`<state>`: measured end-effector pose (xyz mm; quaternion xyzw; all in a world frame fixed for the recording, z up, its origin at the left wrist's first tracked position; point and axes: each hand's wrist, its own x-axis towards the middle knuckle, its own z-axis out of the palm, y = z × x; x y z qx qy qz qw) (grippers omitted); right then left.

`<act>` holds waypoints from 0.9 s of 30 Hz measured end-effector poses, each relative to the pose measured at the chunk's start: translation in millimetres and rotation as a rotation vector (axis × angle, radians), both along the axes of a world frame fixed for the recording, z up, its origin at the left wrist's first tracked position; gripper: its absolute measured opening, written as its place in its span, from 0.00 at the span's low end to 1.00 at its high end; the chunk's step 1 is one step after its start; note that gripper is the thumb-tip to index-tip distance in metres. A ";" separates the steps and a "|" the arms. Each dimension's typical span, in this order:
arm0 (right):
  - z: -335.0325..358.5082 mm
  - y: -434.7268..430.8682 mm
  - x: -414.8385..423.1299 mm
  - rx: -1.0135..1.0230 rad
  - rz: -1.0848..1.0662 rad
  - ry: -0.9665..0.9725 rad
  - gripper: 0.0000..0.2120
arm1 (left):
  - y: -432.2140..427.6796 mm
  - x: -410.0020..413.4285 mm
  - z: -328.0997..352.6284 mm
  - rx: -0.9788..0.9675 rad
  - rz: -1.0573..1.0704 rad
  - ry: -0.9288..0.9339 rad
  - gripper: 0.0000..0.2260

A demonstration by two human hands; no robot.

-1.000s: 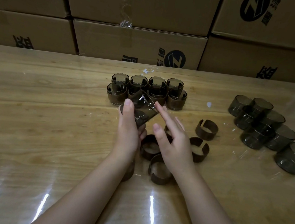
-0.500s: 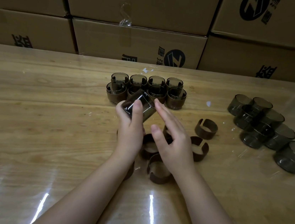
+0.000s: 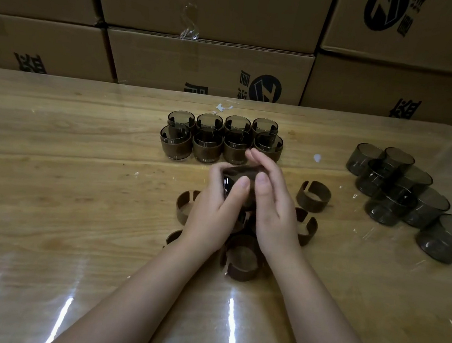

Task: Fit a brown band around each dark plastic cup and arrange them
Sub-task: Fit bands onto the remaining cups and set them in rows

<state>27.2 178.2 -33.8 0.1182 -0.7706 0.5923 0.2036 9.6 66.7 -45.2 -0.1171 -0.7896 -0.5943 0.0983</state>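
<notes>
My left hand (image 3: 214, 212) and my right hand (image 3: 272, 205) both grip one dark plastic cup (image 3: 237, 177), held tilted above the table just in front of the finished group. That group is two rows of banded cups (image 3: 221, 139) standing upright side by side. Loose brown bands lie around and under my hands: one (image 3: 314, 196) to the right, one (image 3: 242, 259) near my wrists, one (image 3: 185, 204) to the left. Whether the held cup carries a band is hidden by my fingers.
Several bare dark cups (image 3: 404, 193) cluster at the right of the glossy wooden table (image 3: 59, 193). Stacked cardboard boxes (image 3: 204, 63) wall off the far edge. A small white scrap (image 3: 317, 157) lies between the two cup groups.
My right hand has closed onto the cup that my left hand held alone. The cup has come down and toward me, turned more on its side.
</notes>
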 end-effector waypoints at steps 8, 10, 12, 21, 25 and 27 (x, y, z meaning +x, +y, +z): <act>-4.1 -1.2 -1.4 0.112 -0.117 -0.015 0.26 | 1.0 2.9 4.3 0.002 -0.018 0.005 0.30; -7.2 -2.1 -3.5 0.083 -0.167 -0.062 0.23 | 1.2 0.1 5.1 -0.067 -0.018 -0.004 0.37; -10.8 -2.2 -6.4 0.062 -0.207 -0.114 0.19 | 0.7 -2.9 5.6 -0.104 -0.045 -0.005 0.34; -4.9 4.6 -9.6 -0.223 -0.278 -0.133 0.17 | 2.0 -0.1 3.8 -0.080 -0.117 0.093 0.20; -2.5 4.7 -8.9 -0.265 -0.246 -0.168 0.18 | 1.5 -1.7 2.3 -0.095 -0.127 0.080 0.23; -0.2 1.5 -6.4 -0.248 -0.227 -0.161 0.21 | 1.4 -2.2 2.8 -0.073 -0.132 0.062 0.25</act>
